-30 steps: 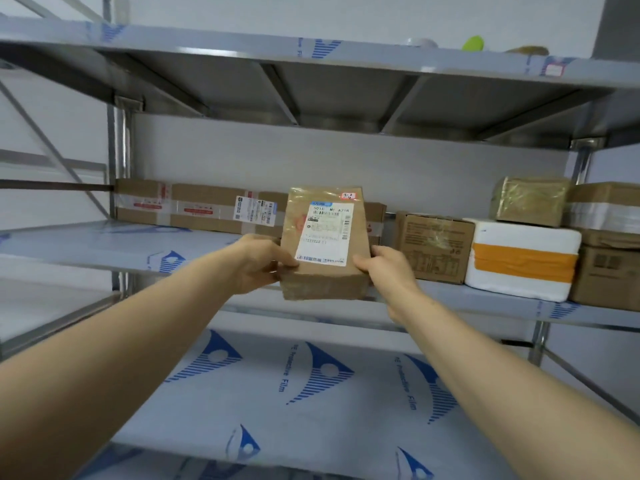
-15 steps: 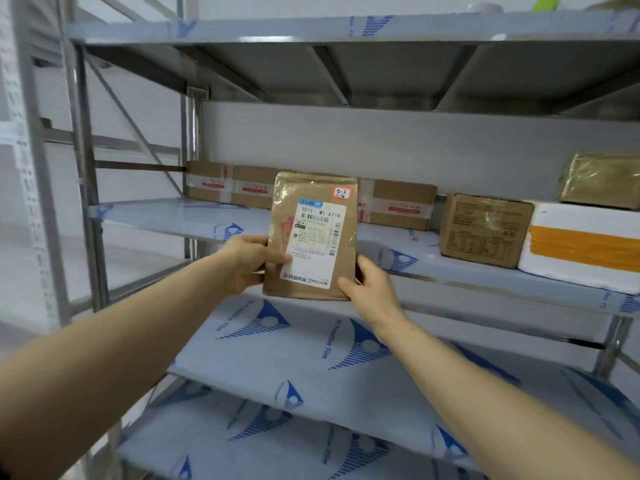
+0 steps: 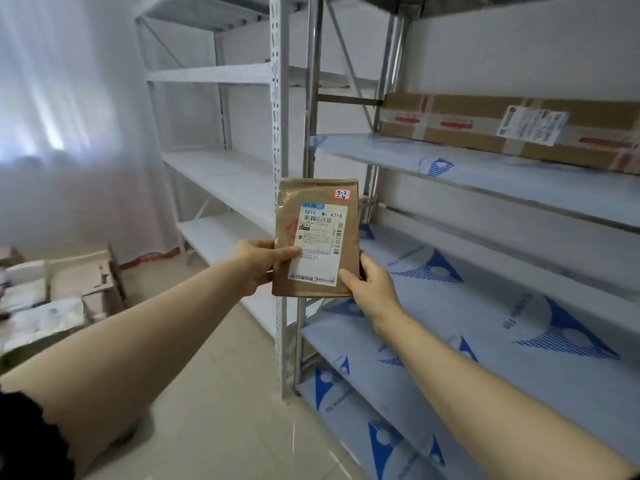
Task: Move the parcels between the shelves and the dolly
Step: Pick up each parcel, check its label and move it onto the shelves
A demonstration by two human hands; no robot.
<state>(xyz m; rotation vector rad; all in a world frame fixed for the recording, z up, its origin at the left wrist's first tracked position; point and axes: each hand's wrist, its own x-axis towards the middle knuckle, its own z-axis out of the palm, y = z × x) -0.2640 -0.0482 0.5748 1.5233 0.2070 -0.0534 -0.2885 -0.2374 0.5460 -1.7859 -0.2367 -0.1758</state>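
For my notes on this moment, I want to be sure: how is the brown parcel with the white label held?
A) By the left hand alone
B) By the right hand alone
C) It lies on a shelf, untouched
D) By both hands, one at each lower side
D: the left hand and the right hand each grip a lower side of the brown parcel.

On your right stands a steel rack [image 3: 313, 237]. Its shelves are covered in protective film printed with blue triangles. The upper shelf [image 3: 485, 174] carries one long cardboard box [image 3: 467, 123], taped and labelled, lying flat toward the rear. A white rack [image 3: 221, 181] stands just beside the steel one, to its left. Both racks rest on the tiled floor [image 3: 225, 410]. At your far left a stack of parcels [image 3: 52, 299] sits low — what it rests on cannot be told.
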